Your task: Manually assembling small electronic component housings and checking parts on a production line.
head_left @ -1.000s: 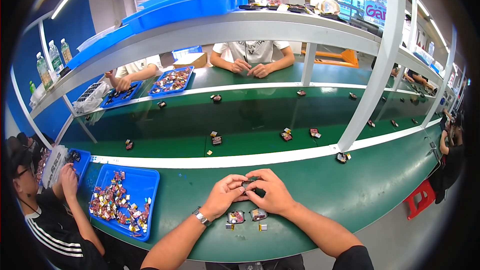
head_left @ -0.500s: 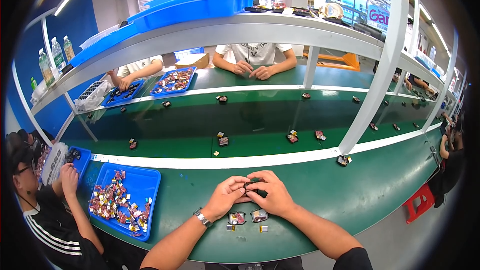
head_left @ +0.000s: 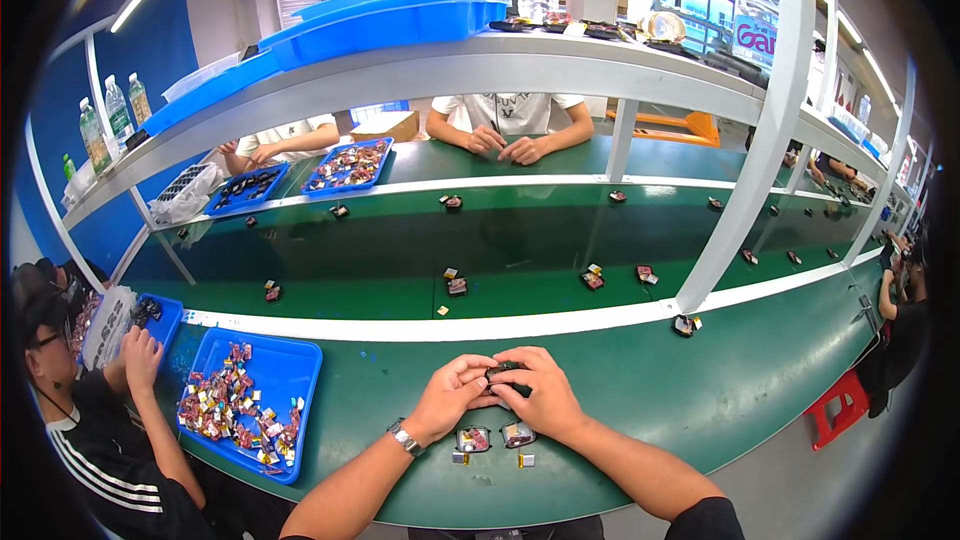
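Both my hands are closed around a small black casing (head_left: pixel 497 374) above the green bench. My left hand (head_left: pixel 452 398), with a metal watch at its wrist, grips the casing's left side. On the other side, my right hand (head_left: pixel 545 395) has its fingers bent over the top. Most of the casing is hidden by my fingers. Just below my hands, a left open watch-like housing (head_left: pixel 473 439) and a right one (head_left: pixel 517 433) lie side by side with parts inside. A small silver-and-yellow battery (head_left: pixel 461 458) sits below the left housing, another battery (head_left: pixel 527 460) below the right.
A blue tray (head_left: pixel 312 380) of circuit boards with batteries stands left, beside a seated co-worker (head_left: pixel 110 430). Beyond a white rail (head_left: pixel 420 323), a green conveyor belt (head_left: pixel 380 250) carries several units. A white post (head_left: pixel 745 130) rises at right, supporting a shelf (head_left: pixel 430 65) overhead.
The units on the belt have shifted slightly to the right. My hands stay around the casing with slight finger movement. At the far left bench, a co-worker's hand has lifted away from a tray.
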{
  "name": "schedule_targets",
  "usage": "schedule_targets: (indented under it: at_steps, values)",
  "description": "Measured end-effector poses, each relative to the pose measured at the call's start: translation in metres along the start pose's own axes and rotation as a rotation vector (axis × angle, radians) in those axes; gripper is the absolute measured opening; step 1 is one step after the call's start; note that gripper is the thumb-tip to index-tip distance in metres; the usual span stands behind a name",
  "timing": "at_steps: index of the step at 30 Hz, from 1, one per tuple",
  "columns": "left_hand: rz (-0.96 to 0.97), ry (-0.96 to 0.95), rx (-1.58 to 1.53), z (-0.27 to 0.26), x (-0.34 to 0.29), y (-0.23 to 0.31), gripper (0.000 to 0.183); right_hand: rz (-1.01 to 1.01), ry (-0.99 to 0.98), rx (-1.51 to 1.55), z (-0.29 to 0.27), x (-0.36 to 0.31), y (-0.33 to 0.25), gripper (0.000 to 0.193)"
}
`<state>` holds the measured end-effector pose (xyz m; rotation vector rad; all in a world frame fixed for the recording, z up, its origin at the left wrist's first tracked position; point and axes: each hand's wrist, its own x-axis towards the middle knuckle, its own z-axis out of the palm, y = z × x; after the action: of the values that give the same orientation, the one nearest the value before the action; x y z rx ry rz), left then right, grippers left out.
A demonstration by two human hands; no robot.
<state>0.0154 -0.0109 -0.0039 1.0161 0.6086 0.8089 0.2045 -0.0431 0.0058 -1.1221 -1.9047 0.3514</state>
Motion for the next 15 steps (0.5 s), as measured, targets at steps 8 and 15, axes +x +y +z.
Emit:
schedule_targets:
  at_steps: [8, 15]
  values:
    - [0.001, -0.015, 0.007, -0.0005, -0.0004, -0.0008, 0.027, 0.056, -0.009, 0.073, 0.0006, -0.0016, 0.0006, 0.015]
    - [0.017, -0.005, -0.012, -0.0022, -0.0007, -0.0014, 0.027, 0.043, 0.001, 0.065, -0.0008, 0.0009, -0.0062, 0.017]
